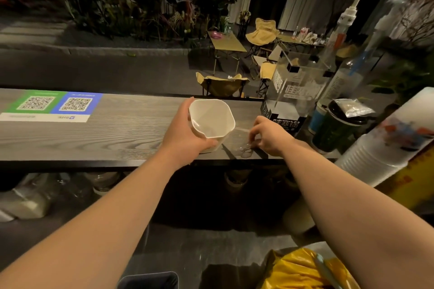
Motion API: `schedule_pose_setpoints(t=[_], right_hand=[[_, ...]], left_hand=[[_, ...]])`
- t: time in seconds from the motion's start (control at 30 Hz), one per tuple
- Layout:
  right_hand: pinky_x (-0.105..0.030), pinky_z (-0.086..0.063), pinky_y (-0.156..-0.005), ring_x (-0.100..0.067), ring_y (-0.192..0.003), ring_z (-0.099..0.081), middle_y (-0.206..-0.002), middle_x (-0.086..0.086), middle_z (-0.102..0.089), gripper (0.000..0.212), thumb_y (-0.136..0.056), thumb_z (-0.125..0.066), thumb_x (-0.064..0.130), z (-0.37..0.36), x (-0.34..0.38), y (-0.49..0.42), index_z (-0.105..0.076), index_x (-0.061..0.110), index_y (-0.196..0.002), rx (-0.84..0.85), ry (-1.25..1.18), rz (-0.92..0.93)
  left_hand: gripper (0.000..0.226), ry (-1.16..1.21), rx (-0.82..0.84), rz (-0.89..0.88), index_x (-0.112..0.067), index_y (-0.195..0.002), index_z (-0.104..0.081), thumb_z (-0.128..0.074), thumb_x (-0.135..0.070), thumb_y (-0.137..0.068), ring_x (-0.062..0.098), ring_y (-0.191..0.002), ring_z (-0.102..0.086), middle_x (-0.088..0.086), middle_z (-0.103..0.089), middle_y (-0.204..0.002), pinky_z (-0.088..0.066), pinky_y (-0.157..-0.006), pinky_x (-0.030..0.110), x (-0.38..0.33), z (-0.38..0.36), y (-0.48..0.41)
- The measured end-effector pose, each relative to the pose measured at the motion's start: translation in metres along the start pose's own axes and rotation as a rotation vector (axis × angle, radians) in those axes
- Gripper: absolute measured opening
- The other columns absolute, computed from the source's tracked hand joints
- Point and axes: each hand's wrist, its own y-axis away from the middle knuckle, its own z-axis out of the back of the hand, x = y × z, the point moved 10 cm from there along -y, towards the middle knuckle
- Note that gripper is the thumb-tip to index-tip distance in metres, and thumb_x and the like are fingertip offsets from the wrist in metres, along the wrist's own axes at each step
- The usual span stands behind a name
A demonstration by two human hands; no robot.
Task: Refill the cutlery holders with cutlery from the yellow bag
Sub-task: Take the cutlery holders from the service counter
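While the yellow bag [303, 272] lies nearest at lower right, the left hand [185, 134] has its fingers wrapped round the white cutlery holder [211, 117], tilted toward the person on the desk [105, 134]. Just beside it, the right hand [270, 136] pinches clear plastic cutlery [244, 151].

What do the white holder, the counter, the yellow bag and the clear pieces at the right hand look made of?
White holder: probably plastic, smooth and matte, with a thin moulded rim.
Counter: wood or wood-look laminate, grey with visible grain.
Yellow bag: thin plastic film, glossy and crumpled.
Clear pieces: seemingly transparent plastic with faint highlights; shape hard to tell.
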Motion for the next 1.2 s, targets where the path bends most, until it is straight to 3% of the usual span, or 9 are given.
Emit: schedule_pose_setpoints(t=[0.13, 0.27, 0.37, 0.47, 0.6, 0.73, 0.9, 1.0, 1.2], right_hand=[[-0.030, -0.050, -0.089, -0.015, -0.097, -0.063, -0.100, 0.007, -0.065, 0.012, -0.091, -0.071, 0.011, 0.013, 0.002, 0.017, -0.075, 0.022, -0.095, -0.204, -0.099, -0.043], [-0.027, -0.054, -0.082, -0.009, -0.088, -0.064, -0.092, 0.004, -0.069, 0.012, -0.092, -0.069, 0.010, 0.058, 0.027, 0.081, -0.071, 0.022, -0.090, -0.547, -0.881, -0.108], [-0.021, -0.054, -0.075, -0.009, -0.083, -0.067, -0.088, 0.001, -0.072, 0.013, -0.089, -0.071, 0.007, 0.082, 0.078, 0.133, -0.072, 0.019, -0.086, -0.593, -1.243, 0.058], [-0.032, -0.055, -0.087, -0.013, -0.099, -0.066, -0.097, 0.004, -0.072, 0.014, -0.083, -0.079, 0.012, 0.072, 0.120, 0.159, -0.074, 0.025, -0.078, -0.490, -1.150, 0.089], [-0.047, -0.041, -0.108, -0.019, -0.130, -0.038, -0.131, 0.011, -0.046, 0.014, -0.076, -0.086, 0.036, 0.023, 0.120, 0.183, -0.074, 0.031, -0.081, -0.312, -0.822, -0.230], [-0.041, -0.034, -0.103, -0.024, -0.114, -0.033, -0.108, 0.012, -0.040, 0.017, -0.082, -0.079, 0.041, -0.004, 0.124, 0.219, -0.075, 0.030, -0.095, -0.181, -0.443, -0.297], [-0.032, -0.050, -0.088, -0.018, -0.107, -0.057, -0.122, -0.001, -0.065, 0.031, -0.086, -0.074, 0.033, -0.033, 0.127, 0.248, -0.074, 0.025, -0.116, -0.110, -0.530, -0.233], [-0.026, -0.047, -0.085, -0.011, -0.108, -0.060, -0.120, 0.007, -0.066, 0.025, -0.095, -0.066, 0.031, -0.040, 0.117, 0.277, -0.072, 0.025, -0.118, -0.249, -0.612, -0.189], [-0.036, -0.062, -0.081, -0.018, -0.094, -0.068, -0.129, 0.002, -0.067, 0.034, -0.100, -0.057, 0.017, -0.121, 0.082, 0.310, -0.064, 0.022, -0.133, -0.367, -0.718, -0.390]], left_hand=[[0.104, 0.039, -0.089, -0.080, -0.047, -0.143, -0.033, -0.096, -0.023, -0.064, 0.009, -0.123, -0.049, -0.024, -0.045, -0.135, -0.054, -0.098, 0.036, -0.004, 0.019, 0.026], [0.107, 0.005, -0.197, -0.151, -0.047, -0.145, -0.029, -0.096, -0.033, -0.063, 0.007, -0.128, -0.047, -0.026, -0.043, -0.139, -0.054, -0.100, 0.039, -0.013, 0.036, 0.062], [0.107, -0.101, -0.200, -0.139, -0.042, -0.147, -0.029, -0.095, -0.035, -0.063, 0.011, -0.131, -0.047, -0.016, -0.045, -0.142, -0.051, -0.104, 0.045, -0.022, 0.029, 0.089], [0.076, -0.211, -0.087, -0.167, -0.039, -0.142, -0.044, -0.086, -0.033, -0.078, 0.021, -0.122, -0.057, 0.000, -0.052, -0.143, -0.057, -0.095, 0.047, -0.036, 0.007, 0.123], [0.102, -0.082, -0.146, -0.111, -0.051, -0.143, -0.029, -0.094, -0.036, -0.066, 0.015, -0.126, -0.053, -0.019, -0.047, -0.138, -0.056, -0.097, 0.045, -0.039, 0.000, 0.169], [0.106, -0.017, -0.159, -0.037, -0.050, -0.143, -0.028, -0.096, -0.033, -0.062, 0.015, -0.126, -0.053, -0.019, -0.048, -0.139, -0.054, -0.101, 0.043, -0.029, 0.000, 0.216], [0.113, 0.170, -0.118, 0.133, -0.057, -0.143, -0.024, -0.092, -0.025, -0.059, 0.021, -0.127, -0.051, -0.017, -0.045, -0.140, -0.058, -0.093, 0.046, 0.005, -0.010, 0.253], [0.118, 0.135, -0.097, 0.192, -0.051, -0.148, -0.019, -0.093, -0.022, -0.062, 0.017, -0.127, -0.050, -0.011, -0.047, -0.141, -0.053, -0.102, 0.044, 0.021, -0.015, 0.269], [0.105, -0.074, 0.006, 0.246, -0.035, -0.144, -0.024, -0.094, -0.021, -0.066, 0.016, -0.128, -0.046, -0.007, -0.039, -0.140, -0.051, -0.104, 0.037, 0.053, -0.050, 0.300]])
